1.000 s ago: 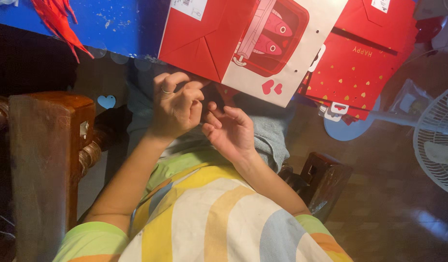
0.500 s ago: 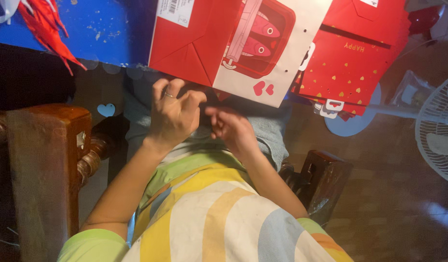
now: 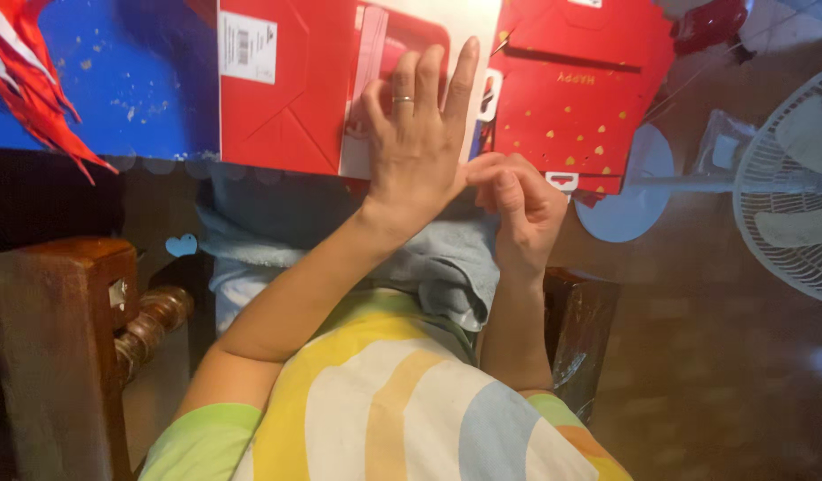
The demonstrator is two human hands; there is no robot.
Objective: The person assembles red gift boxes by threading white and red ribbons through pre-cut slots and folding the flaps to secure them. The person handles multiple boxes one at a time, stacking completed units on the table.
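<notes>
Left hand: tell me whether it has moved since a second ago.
Yes. The left hand has gone from the lap up onto the red flattened box, lying flat and open on it.

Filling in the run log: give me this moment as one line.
left hand: flat on red box | right hand: curled at box edge, grip unclear | blue table | fan at right

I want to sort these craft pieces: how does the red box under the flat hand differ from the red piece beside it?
The red box is plain red with a white panel and a white sticker; the red card is speckled with small gold hearts. The left hand lies flat on the box; the card is untouched, with the right hand just below it. Both lie flat on the blue table.
</notes>
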